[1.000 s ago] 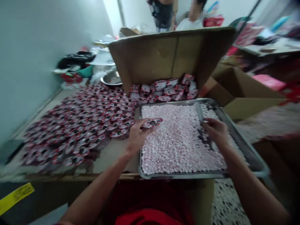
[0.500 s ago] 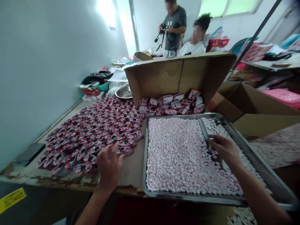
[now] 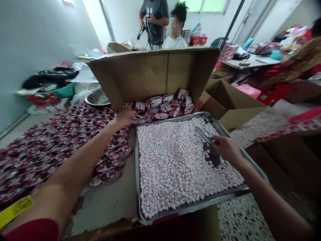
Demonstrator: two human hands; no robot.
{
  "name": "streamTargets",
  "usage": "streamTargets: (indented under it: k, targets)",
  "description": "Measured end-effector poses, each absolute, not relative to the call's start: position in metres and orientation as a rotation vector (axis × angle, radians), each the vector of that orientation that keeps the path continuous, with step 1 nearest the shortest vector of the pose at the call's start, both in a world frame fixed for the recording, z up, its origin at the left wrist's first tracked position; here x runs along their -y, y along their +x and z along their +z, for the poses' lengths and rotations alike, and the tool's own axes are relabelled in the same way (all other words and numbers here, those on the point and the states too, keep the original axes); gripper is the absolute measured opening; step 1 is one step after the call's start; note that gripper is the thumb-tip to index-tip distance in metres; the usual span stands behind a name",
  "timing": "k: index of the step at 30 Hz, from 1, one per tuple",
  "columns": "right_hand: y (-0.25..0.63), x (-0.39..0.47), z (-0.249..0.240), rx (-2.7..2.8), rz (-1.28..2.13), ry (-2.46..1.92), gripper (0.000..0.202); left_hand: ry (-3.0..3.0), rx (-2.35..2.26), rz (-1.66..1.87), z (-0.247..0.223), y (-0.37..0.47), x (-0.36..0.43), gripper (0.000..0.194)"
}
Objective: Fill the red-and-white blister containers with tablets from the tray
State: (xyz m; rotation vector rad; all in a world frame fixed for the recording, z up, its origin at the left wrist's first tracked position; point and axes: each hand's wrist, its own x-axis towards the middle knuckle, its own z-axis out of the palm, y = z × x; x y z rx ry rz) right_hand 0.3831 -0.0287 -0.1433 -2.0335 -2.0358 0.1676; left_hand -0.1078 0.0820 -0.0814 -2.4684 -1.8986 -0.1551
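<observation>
My right hand is closed around a flat metal scraper. The scraper rests among small white-pink tablets spread in a metal tray; bare tray shows beside the hand. My left hand reaches far forward, at the front left corner of a tipped cardboard box. It touches or hovers by the red-and-white oval packs heaped inside; its fingers are blurred and partly lost among them. Rows of similar oval packs with dark centres cover the table under my left arm.
Behind the packs stands a metal bowl, with a black plastic bag to its left. An open cardboard box lies right of the tray. Two people are beyond the tipped box; another person's patterned sleeve shows far right.
My left hand has moved from the near oval packs forward to the tipped box. My right hand stays with the scraper, now angled differently. The view has turned right.
</observation>
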Motion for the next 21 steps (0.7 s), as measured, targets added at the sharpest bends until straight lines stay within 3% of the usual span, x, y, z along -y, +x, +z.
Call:
streamTargets:
  k: [3,9,15,21]
  targets:
    - [0.372,0.025,-0.133,2.367,-0.148,-2.095,0.029,-2.448,1.902,-0.409,-0.080,-0.108,-0.056,0.040]
    - [0.347,0.020,-0.125,2.585,-0.228,-2.042,0.022,-2.373,1.837,-1.260,-0.113,-0.042,0.011,0.035]
    - [0.370,0.047,-0.126,2.585,-0.242,-2.093,0.022,-2.597,2.072,-1.442,-0.143,0.013,0.053,0.030]
    - [0.383,0.056,-0.151,2.384,-0.154,-2.126,0.030,-2.139,2.211,-1.406,-0.103,-0.034,0.030,0.035]
